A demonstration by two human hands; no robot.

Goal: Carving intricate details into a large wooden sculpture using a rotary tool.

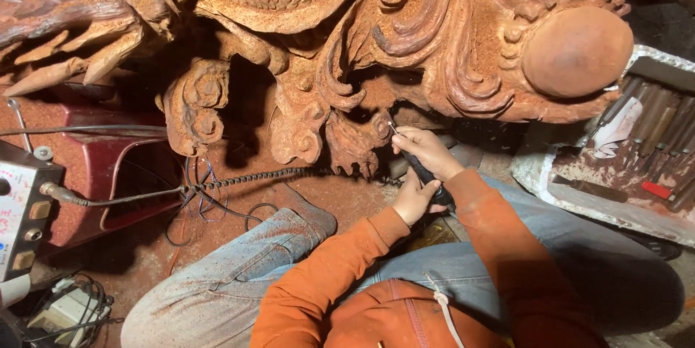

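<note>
- What is at the right edge of the picture?
- A white tray [539, 174] dusted red. Chisels [655, 120] lie side by side in it, with a small red thing [657, 189] near them.
- And at the left edge?
- A grey box with knobs [22, 214]. A coiled cable [253, 178] runs from it toward the middle. Thin black wires [210, 207] lie looped under the cable on the dusty floor [137, 254].
- Anything behind the box?
- A dark red stool [119, 167]. In the lower left corner sits a small pale gadget [69, 312] with wires.

right hand [427, 149] | grips rotary tool [422, 169] | tip at wood carving [347, 37] | left hand [414, 200] steadies
</note>
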